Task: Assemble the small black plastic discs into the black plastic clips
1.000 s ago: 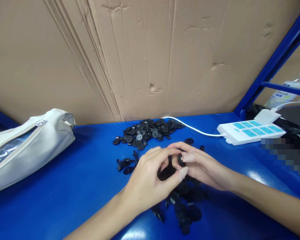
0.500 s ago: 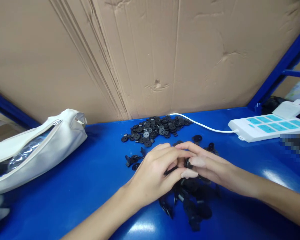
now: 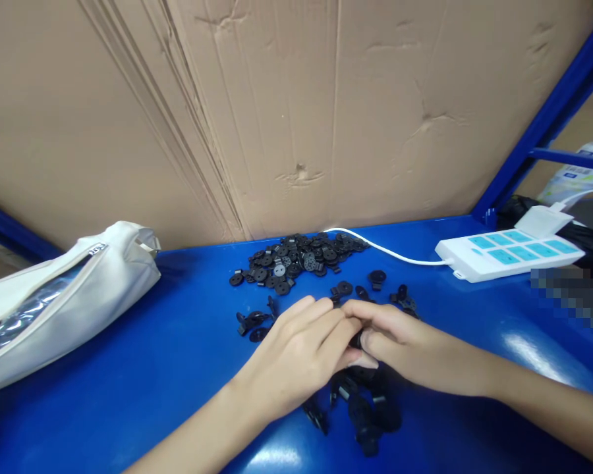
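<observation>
My left hand [image 3: 301,352] and my right hand [image 3: 415,349] meet above the blue table, fingertips together. Between them a small black plastic part [image 3: 356,340] shows; the fingers hide most of it, and both hands are closed on it. Below the hands lies a loose cluster of black plastic parts [image 3: 368,415], some round and some with a small metal-looking piece. A heap of black round parts with holes [image 3: 301,262] sits farther back, against the cardboard. A few more black pieces [image 3: 252,324] lie just left of my left hand.
A white zippered pouch [image 3: 113,283] stands open at the left. On the right is a white power strip [image 3: 494,263], its white cable [image 3: 390,251] running behind the heap. Cardboard [image 3: 257,118] forms the back wall, with a blue metal frame [image 3: 548,112] at the right.
The view has shifted slightly right, so everything sits farther left. My right thumb and fingers have curled closer around the part, which is now more hidden.
</observation>
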The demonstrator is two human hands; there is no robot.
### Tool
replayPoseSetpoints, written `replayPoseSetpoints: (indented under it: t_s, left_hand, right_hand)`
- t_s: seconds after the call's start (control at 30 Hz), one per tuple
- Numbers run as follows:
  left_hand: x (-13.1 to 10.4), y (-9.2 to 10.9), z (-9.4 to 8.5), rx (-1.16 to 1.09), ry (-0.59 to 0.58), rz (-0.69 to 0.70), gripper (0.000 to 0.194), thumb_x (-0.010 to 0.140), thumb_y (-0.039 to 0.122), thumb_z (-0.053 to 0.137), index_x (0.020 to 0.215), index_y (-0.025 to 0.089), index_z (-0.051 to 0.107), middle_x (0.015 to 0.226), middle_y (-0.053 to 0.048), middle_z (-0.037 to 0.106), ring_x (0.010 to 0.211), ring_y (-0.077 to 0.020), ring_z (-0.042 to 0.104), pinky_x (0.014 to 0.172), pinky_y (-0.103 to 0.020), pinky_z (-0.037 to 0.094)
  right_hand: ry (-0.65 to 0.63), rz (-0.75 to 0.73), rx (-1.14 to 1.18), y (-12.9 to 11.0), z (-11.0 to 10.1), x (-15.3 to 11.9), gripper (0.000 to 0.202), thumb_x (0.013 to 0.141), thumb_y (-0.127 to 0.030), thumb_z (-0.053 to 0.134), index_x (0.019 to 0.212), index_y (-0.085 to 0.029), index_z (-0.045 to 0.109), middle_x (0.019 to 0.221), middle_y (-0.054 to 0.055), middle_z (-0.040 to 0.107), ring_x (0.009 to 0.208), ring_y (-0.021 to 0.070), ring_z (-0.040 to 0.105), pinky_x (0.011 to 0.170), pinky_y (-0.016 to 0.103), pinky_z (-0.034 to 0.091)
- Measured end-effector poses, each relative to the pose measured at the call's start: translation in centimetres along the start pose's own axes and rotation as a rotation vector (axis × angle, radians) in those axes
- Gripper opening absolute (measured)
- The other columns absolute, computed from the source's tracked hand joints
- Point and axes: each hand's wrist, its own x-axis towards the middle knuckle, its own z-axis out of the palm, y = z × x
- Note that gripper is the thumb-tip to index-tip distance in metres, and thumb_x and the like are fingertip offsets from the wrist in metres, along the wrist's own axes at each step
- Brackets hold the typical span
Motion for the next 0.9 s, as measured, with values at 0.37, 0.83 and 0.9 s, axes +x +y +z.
replayPoseSetpoints:
  t_s: [0.37,0.83,0.9]
  left_hand:
    - [0.4,0.36,0.31,0.115,0.022,0.019,0.032,0.096,0.026,0.044,0.067,0.016,0.052,0.066,-0.001,0.05,0.062,-0.0146,0.038,0.056,-0.029,0.028]
    - [0.56,-0.18,-0.19,0.142,0.0,-0.013,0.024,0.095,0.027,0.045,0.077,0.015,0.057,0.071,-0.003,0.059,0.064,-0.0156,0.049,0.06,-0.03,0.034]
    - [0.57,-0.02,-0.08,0.166,-0.046,-0.028,0.026,0.096,0.028,0.042,0.082,0.014,0.058,0.077,-0.005,0.062,0.066,-0.0166,0.053,0.061,-0.031,0.036]
  right_hand:
    - [0.046,0.028,-0.016,0.0,0.65,-0.4,0.017,0.091,-0.017,0.035,0.095,-0.022,0.051,0.084,0.0,0.054,0.082,0.0163,0.053,0.084,0.032,0.046]
    - [0.136,-0.103,0.239,0.59,0.37,0.25,0.051,0.089,-0.008,0.033,0.136,-0.024,0.02,0.137,0.009,0.041,0.13,0.0127,0.038,0.111,0.037,0.03]
    - [0.143,-0.099,0.261,0.63,0.5,0.22,0.052,0.089,-0.008,0.034,0.136,-0.025,0.019,0.143,0.009,0.036,0.133,0.0114,0.035,0.112,0.037,0.027]
